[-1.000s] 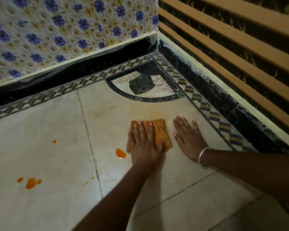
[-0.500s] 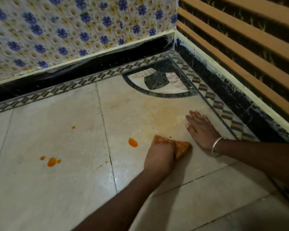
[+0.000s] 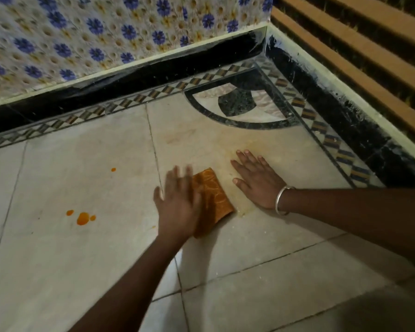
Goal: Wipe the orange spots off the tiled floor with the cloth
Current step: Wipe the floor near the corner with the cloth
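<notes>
The orange cloth (image 3: 216,200) lies folded flat on the pale tiled floor (image 3: 261,250), on the tile right of a grout line that runs away from me. Its long axis points roughly away from me toward the floral wall (image 3: 86,37), the near end swung slightly right. Its right edge and near corner are uncovered. My left hand (image 3: 177,207) covers its left side and presses it down, palm flat and fingers straight and spread. They are blurred. My right hand (image 3: 256,183) lies flat on the floor just beside the cloth's right edge, fingers straight and apart, gripping nothing. A silver bangle (image 3: 282,200) sits on that wrist. A faint yellowish smear (image 3: 242,213) shows on the tile at the cloth's near right corner. To the left the floor is wide and open. There, well apart from the cloth, sits a cluster of orange spots (image 3: 83,218), with a single small spot (image 3: 113,169) farther off. To the right, the floor soon meets a diamond-patterned border (image 3: 331,140) and the black skirting (image 3: 359,121) under a slatted wall (image 3: 369,44). Ahead lies a dark quarter-circle inlay (image 3: 237,104) in the corner
</notes>
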Demonstrator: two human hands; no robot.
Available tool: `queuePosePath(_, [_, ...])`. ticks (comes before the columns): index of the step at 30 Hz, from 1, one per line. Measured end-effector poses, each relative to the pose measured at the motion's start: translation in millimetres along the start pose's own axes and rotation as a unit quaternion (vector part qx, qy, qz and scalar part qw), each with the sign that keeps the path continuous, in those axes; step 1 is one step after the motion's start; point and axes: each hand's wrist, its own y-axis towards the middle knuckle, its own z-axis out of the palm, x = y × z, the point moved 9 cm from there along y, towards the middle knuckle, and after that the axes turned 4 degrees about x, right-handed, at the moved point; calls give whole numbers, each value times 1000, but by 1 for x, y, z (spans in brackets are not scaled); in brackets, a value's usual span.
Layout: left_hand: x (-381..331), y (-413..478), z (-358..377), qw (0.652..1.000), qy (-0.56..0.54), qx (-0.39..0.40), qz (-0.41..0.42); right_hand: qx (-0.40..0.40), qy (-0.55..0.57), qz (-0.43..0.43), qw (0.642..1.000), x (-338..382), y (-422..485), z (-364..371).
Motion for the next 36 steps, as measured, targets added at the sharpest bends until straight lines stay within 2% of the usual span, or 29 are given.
queuePosePath(2, [-20, -7, 45, 995, 67, 56, 57, 12, -13, -3, 1000, 8, 5, 12])
queuePosePath(5, [-27, 7, 66, 991, 102, 34, 76, -22, -44, 1, 999, 12, 6, 23])
queuePosePath(8, [-20, 43, 55, 988, 113, 19, 104, -55, -64, -1, 996, 12, 2, 23])
queuePosePath(12, [20, 72, 37, 994, 97, 14, 55, -62, -64, -5, 996, 12, 3, 22])
queuePosePath(15, [44, 36, 34, 995, 94, -13, -21, -60, -67, -9, 996, 12, 3, 24])
queuePosePath(17, [35, -7, 42, 996, 79, -21, -46, -66, -60, -7, 996, 11, 2, 21])
queuePosePath(21, [-36, -63, 81, 996, 74, 25, 43, -67, -46, -26, 996, 9, 2, 18])
queuePosePath(24, [-69, -35, 90, 985, 112, 43, 125, -65, 1, -48, 997, 0, 4, 9])
queuePosePath(27, [-66, 4, 83, 976, 133, 56, 163, -73, 27, -50, 996, -8, 5, 3])
queuePosePath(29, [-51, 31, 71, 981, 117, 53, 142, -68, -18, -50, 996, -9, 3, 6])
queuePosePath(32, [-7, 53, 53, 992, 95, 39, 68, -49, -42, -45, 997, -9, 2, 12])
queuePosePath(36, [25, -2, 49, 996, 82, 10, -34, -35, -68, -38, 996, -13, 1, 16])
